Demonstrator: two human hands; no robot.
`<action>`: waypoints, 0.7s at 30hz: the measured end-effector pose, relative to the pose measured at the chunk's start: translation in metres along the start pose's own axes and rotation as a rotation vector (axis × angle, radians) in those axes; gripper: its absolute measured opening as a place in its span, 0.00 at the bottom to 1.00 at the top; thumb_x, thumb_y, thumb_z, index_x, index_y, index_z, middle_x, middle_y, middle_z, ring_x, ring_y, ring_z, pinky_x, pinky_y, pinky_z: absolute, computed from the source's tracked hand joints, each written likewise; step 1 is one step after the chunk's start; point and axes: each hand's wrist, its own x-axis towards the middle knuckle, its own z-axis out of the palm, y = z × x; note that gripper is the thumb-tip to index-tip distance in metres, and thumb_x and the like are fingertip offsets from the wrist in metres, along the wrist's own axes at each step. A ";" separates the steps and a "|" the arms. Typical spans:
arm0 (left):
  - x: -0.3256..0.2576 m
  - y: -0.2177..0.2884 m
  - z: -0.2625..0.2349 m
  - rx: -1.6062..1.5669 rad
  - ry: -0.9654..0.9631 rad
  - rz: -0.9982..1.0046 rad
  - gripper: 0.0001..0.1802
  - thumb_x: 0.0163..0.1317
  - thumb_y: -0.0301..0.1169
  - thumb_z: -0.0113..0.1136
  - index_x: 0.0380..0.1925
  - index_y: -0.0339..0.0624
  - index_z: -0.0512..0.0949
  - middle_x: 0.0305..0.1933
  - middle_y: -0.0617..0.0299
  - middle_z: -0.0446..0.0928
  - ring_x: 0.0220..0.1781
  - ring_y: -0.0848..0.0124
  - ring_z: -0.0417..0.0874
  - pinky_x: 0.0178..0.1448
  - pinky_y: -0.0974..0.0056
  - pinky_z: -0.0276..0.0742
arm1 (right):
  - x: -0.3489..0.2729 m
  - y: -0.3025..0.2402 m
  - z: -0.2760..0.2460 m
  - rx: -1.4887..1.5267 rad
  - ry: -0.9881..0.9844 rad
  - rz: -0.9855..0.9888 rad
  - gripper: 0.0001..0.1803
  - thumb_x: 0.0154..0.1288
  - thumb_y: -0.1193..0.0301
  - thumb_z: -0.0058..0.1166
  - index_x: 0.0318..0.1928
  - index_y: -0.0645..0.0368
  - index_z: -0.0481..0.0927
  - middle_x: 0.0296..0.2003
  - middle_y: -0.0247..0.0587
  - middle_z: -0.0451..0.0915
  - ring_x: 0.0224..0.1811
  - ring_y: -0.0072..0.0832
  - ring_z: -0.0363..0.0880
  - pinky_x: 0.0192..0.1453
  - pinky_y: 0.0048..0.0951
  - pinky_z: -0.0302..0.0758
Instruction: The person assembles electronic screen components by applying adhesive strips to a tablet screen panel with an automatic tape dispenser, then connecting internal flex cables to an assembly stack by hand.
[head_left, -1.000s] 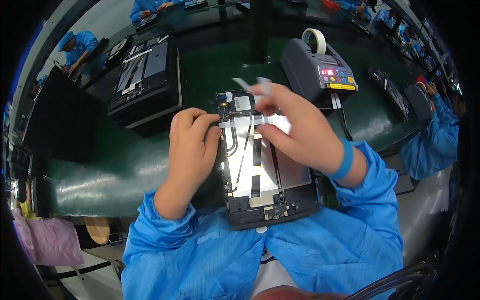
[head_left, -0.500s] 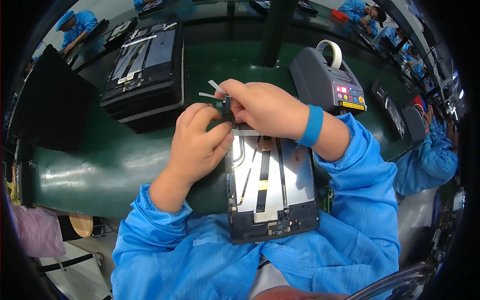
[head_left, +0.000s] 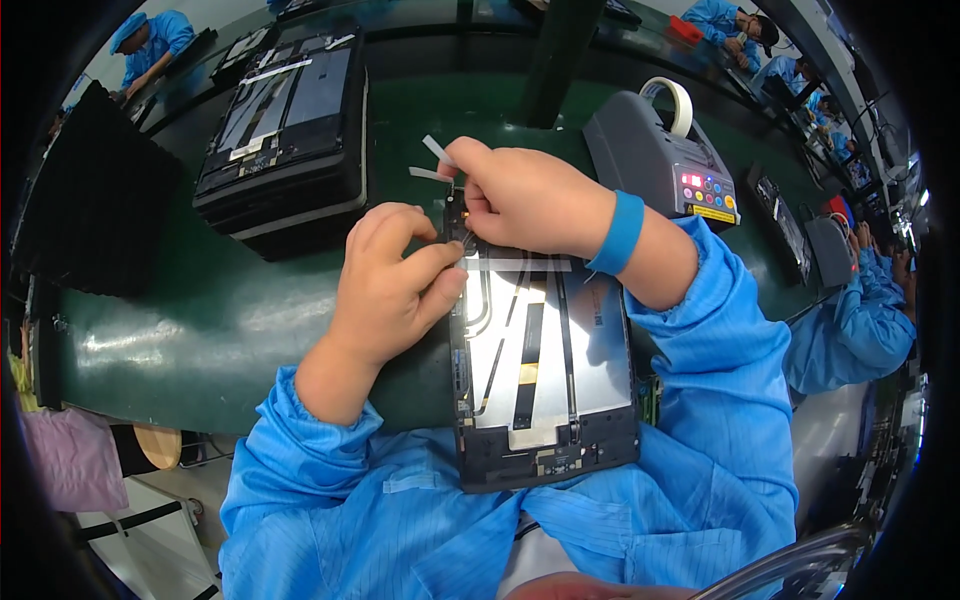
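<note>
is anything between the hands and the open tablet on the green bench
Nothing visible. The left hand presses on the open tablet's left edge, and the right hand pinches clear tape strips at its top corner.

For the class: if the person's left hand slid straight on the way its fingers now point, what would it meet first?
The left hand points rightward at the opened tablet; its fingertips already seem to touch the tablet's left edge, just below the right hand. Depth is unclear.

Two hands (head_left: 390,285), one opened tablet (head_left: 540,370), one tape dispenser (head_left: 655,160)

The right hand (head_left: 525,195) covers the top edge of the opened tablet (head_left: 545,370); what its fingers pinch there is hidden. The left hand (head_left: 390,285) hides the frame's upper-left side under its fingers.
</note>
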 end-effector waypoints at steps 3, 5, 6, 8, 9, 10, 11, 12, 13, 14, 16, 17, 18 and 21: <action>-0.002 -0.001 0.000 -0.020 0.000 -0.042 0.14 0.43 0.33 0.67 0.32 0.44 0.81 0.39 0.57 0.71 0.48 0.55 0.72 0.53 0.53 0.67 | -0.001 0.001 0.000 0.039 -0.019 0.141 0.21 0.52 0.76 0.57 0.48 0.64 0.69 0.25 0.43 0.78 0.27 0.37 0.79 0.32 0.33 0.73; -0.002 0.002 0.002 -0.038 0.031 -0.150 0.17 0.42 0.35 0.67 0.35 0.44 0.82 0.45 0.54 0.70 0.53 0.51 0.69 0.58 0.51 0.65 | -0.004 0.000 0.004 0.031 0.022 0.183 0.22 0.51 0.75 0.58 0.48 0.65 0.69 0.25 0.44 0.78 0.27 0.37 0.79 0.32 0.32 0.74; -0.002 0.003 0.003 -0.038 0.031 -0.149 0.17 0.42 0.35 0.67 0.35 0.44 0.82 0.45 0.54 0.70 0.53 0.51 0.69 0.58 0.51 0.65 | -0.005 -0.001 0.006 0.023 0.061 0.225 0.22 0.50 0.74 0.59 0.47 0.65 0.69 0.25 0.44 0.78 0.27 0.37 0.80 0.32 0.32 0.74; -0.003 0.001 0.006 -0.098 -0.020 -0.182 0.17 0.45 0.36 0.65 0.37 0.46 0.82 0.52 0.51 0.68 0.60 0.48 0.65 0.64 0.49 0.61 | -0.005 -0.003 0.006 0.024 0.071 0.268 0.23 0.50 0.74 0.60 0.47 0.66 0.70 0.25 0.44 0.78 0.27 0.36 0.80 0.32 0.31 0.75; -0.004 -0.002 0.008 -0.096 -0.018 -0.183 0.17 0.45 0.36 0.65 0.37 0.46 0.82 0.52 0.51 0.68 0.60 0.48 0.65 0.64 0.49 0.61 | -0.005 -0.004 0.005 0.026 0.081 0.314 0.24 0.49 0.73 0.61 0.47 0.66 0.70 0.25 0.43 0.78 0.27 0.35 0.80 0.32 0.30 0.75; -0.005 -0.004 0.009 -0.112 -0.042 -0.191 0.17 0.46 0.36 0.64 0.38 0.46 0.82 0.54 0.50 0.68 0.63 0.46 0.62 0.65 0.49 0.59 | -0.005 -0.004 0.005 0.024 0.080 0.313 0.24 0.49 0.73 0.61 0.47 0.66 0.70 0.25 0.43 0.78 0.27 0.35 0.80 0.32 0.30 0.75; -0.006 -0.005 0.010 -0.128 -0.067 -0.200 0.17 0.47 0.36 0.62 0.39 0.47 0.82 0.56 0.49 0.67 0.65 0.45 0.60 0.67 0.48 0.57 | -0.006 -0.004 0.004 0.064 0.070 0.315 0.23 0.50 0.73 0.61 0.47 0.65 0.70 0.25 0.42 0.78 0.28 0.33 0.80 0.31 0.30 0.75; -0.006 -0.004 0.010 -0.129 -0.064 -0.200 0.17 0.47 0.36 0.62 0.39 0.47 0.82 0.56 0.49 0.67 0.65 0.45 0.60 0.67 0.48 0.57 | -0.007 -0.004 0.002 0.103 0.061 0.316 0.22 0.51 0.74 0.61 0.47 0.64 0.70 0.25 0.41 0.78 0.28 0.31 0.80 0.31 0.30 0.75; -0.005 -0.003 0.010 -0.155 -0.072 -0.219 0.16 0.48 0.36 0.62 0.39 0.48 0.82 0.56 0.49 0.66 0.66 0.44 0.59 0.68 0.48 0.57 | -0.008 -0.003 -0.002 0.099 0.057 0.313 0.22 0.51 0.74 0.61 0.47 0.64 0.70 0.25 0.41 0.78 0.28 0.31 0.80 0.31 0.30 0.75; -0.005 -0.003 0.010 -0.182 -0.080 -0.237 0.16 0.49 0.36 0.61 0.39 0.48 0.82 0.57 0.49 0.65 0.67 0.44 0.57 0.68 0.48 0.56 | -0.009 -0.003 -0.008 0.288 0.059 0.297 0.21 0.52 0.75 0.60 0.47 0.62 0.71 0.25 0.39 0.77 0.28 0.30 0.79 0.29 0.29 0.74; -0.004 -0.004 0.009 -0.179 -0.096 -0.243 0.15 0.50 0.36 0.61 0.40 0.48 0.81 0.58 0.48 0.65 0.68 0.43 0.56 0.68 0.47 0.55 | -0.012 0.003 -0.019 0.372 0.078 0.177 0.11 0.57 0.78 0.58 0.41 0.58 0.74 0.29 0.37 0.74 0.31 0.28 0.77 0.30 0.27 0.74; -0.003 -0.004 0.009 -0.176 -0.117 -0.247 0.15 0.50 0.36 0.60 0.40 0.48 0.81 0.58 0.48 0.64 0.69 0.43 0.56 0.69 0.47 0.55 | -0.013 0.008 -0.021 0.369 0.076 0.176 0.11 0.57 0.78 0.58 0.41 0.58 0.74 0.29 0.37 0.74 0.31 0.28 0.77 0.30 0.27 0.74; -0.004 -0.004 0.010 -0.176 -0.114 -0.247 0.15 0.50 0.36 0.60 0.40 0.48 0.81 0.58 0.48 0.64 0.69 0.43 0.56 0.69 0.47 0.55 | -0.014 0.014 -0.021 0.235 0.089 -0.066 0.08 0.57 0.77 0.58 0.38 0.58 0.76 0.31 0.38 0.73 0.34 0.29 0.75 0.34 0.27 0.73; -0.006 -0.007 0.010 -0.185 -0.131 -0.242 0.16 0.51 0.38 0.60 0.40 0.47 0.81 0.59 0.47 0.63 0.69 0.43 0.55 0.69 0.46 0.54 | -0.012 0.006 -0.020 0.016 0.039 -0.270 0.03 0.55 0.77 0.60 0.31 0.57 0.79 0.35 0.40 0.71 0.41 0.36 0.72 0.44 0.33 0.71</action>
